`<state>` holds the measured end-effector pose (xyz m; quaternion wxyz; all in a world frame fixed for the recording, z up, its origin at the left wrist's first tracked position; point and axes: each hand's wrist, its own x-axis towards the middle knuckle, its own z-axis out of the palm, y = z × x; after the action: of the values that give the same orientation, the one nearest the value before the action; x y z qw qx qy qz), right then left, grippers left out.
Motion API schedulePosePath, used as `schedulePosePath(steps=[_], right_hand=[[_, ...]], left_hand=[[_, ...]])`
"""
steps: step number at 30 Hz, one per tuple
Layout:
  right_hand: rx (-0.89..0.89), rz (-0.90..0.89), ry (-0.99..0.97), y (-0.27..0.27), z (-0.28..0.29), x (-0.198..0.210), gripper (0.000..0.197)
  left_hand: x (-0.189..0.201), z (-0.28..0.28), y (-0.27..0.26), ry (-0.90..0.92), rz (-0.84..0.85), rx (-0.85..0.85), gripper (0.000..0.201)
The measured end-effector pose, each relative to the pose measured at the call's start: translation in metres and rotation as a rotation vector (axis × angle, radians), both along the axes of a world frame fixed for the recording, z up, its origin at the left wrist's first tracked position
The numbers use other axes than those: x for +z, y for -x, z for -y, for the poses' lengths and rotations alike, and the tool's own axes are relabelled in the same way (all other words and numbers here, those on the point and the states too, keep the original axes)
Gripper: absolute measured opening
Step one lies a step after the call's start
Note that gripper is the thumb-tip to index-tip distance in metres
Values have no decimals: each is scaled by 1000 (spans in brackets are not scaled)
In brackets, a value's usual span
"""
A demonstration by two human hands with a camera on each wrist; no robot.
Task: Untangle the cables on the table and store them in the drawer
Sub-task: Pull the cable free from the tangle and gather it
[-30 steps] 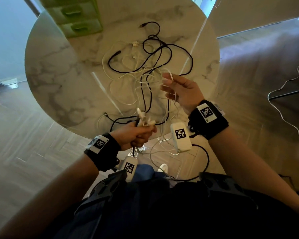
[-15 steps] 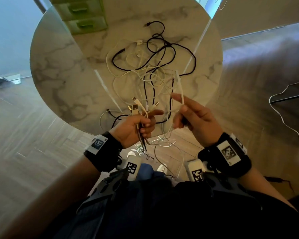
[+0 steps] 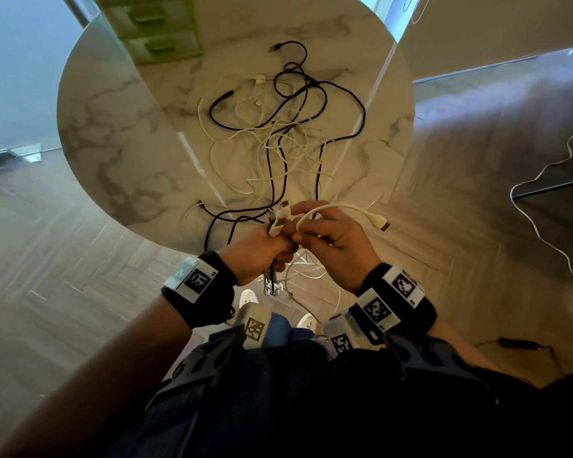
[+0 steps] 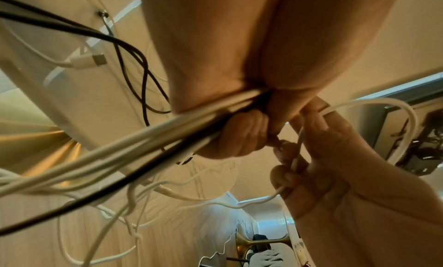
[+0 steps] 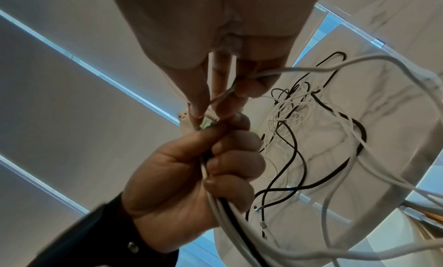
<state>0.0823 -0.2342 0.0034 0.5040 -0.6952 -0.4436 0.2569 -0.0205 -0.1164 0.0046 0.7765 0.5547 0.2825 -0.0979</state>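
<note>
Gathering plug ends into one fist seems the purpose here: the left hand (image 3: 260,247) curls round a bundle of cable ends (image 3: 278,218), white and black together, just off the near edge of the round marble table (image 3: 113,133), so the loose tips stay sorted while the lengths trail free below. The right hand (image 3: 333,246), touching the left, pinches a white cable (image 3: 338,208) between thumb and fingertips; its USB plug (image 3: 381,223) arcs out to the right, probably being fed toward the fist as the next end to join. Most of the work remains, I judge: the tangle of black and white cables (image 3: 288,127) lies knotted across the table's middle, and the green drawer unit (image 3: 161,31) stands at the far edge, its drawers closed.
</note>
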Motion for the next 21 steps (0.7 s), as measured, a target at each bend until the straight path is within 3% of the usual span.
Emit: schedulePosePath(steps=[7,12,17,21], right_hand=[[131,-196,32,-7,8,10,23],[96,-446,-84,-10,17,20,25],[186,-318,21,-9,34,23,18],[300,-36,219,-7,43,12,11]], left_hand=[[0,13,9,87,49,-15,23],[-5,22,10,221,148,308,27],[-10,16,11,260,206,616,32],[0,18,16,132,177,522,31]])
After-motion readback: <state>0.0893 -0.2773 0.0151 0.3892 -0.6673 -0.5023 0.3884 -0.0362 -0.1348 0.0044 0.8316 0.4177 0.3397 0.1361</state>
